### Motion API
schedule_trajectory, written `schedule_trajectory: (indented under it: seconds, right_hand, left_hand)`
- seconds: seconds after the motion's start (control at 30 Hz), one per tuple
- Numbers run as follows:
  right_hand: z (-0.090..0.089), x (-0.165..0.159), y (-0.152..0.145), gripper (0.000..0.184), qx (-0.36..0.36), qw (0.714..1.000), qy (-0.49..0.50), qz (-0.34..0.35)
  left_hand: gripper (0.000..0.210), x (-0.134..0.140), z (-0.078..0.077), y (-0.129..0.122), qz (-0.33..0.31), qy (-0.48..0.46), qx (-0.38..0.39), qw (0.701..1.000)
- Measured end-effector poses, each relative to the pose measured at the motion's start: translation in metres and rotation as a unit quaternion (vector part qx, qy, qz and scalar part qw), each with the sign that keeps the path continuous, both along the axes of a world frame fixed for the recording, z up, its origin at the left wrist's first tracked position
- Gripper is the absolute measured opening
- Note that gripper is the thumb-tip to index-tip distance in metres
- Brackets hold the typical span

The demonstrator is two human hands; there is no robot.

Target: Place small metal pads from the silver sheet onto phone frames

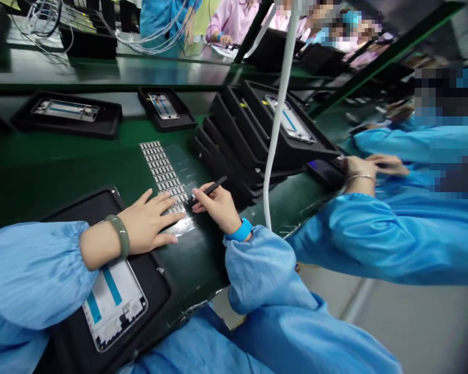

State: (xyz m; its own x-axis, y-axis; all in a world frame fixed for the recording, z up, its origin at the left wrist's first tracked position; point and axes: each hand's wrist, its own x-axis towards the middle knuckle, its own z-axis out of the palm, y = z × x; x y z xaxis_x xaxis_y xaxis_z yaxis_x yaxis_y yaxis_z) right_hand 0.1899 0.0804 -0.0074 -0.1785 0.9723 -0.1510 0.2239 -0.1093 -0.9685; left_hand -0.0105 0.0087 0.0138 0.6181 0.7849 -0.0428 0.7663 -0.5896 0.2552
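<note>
My left hand (150, 223) lies with fingers spread over the lower part of a clear sheet carrying rows of small label-like stickers (158, 163). Between the thumb and fingers of my right hand (218, 205) is a pair of black tweezers (216, 184), its tip at the sheet's right edge; whether a sticker is on the tip I cannot tell. Under my left forearm, a phone frame (119, 306) with blue strips rests in a black tray (158, 288), partly hidden by the sleeve.
Stacked black trays (234, 130) stand at right, a phone frame (292, 122) in the top one. Two more trays (109, 114) (183, 122) lie at the back. A white cable (278, 114) hangs in front of the stack. A co-worker's hands (368, 169) are at right.
</note>
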Motion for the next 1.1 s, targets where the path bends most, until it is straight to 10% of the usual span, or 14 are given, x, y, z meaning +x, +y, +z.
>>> schedule_trajectory:
  seconds: [0.43, 0.7, 1.1]
  right_hand:
    - [-0.008, -0.006, -0.005, 0.036, 0.035, 0.999, 0.007, 0.017]
    - [-0.007, -0.008, -0.009, 0.035, 0.025, 0.999, 0.029, -0.005]
    - [0.010, -0.005, -0.018, 0.030, 0.016, 0.992, 0.101, -0.070]
  left_hand:
    - [0.043, 0.007, -0.010, -0.008, 0.013, 0.009, 0.031, 0.999]
    - [0.061, 0.033, -0.009, 0.000, 0.125, 0.008, 0.055, 0.991]
    - [0.024, 0.034, -0.012, 0.004, 0.177, -0.063, 0.067, 0.980]
